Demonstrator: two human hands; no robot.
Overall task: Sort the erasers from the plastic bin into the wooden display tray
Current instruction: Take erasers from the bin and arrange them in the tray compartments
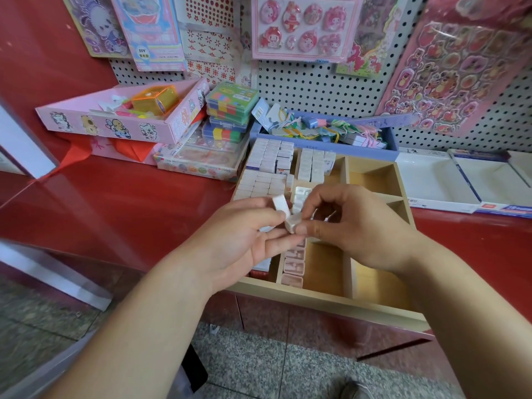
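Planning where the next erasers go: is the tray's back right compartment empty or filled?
Empty: the back right compartment shows only bare wood floor, unlike the packed erasers at left.

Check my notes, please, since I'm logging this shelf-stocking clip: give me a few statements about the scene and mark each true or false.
1. The left hand and right hand both hold white erasers over the wooden tray. True.
2. The tray's far-right compartments are packed with erasers. False: they show bare wood.
3. Pink erasers lie in a row in a near compartment. True.
4. The pink box stands inside the tray. False: it sits apart, to the tray's left.
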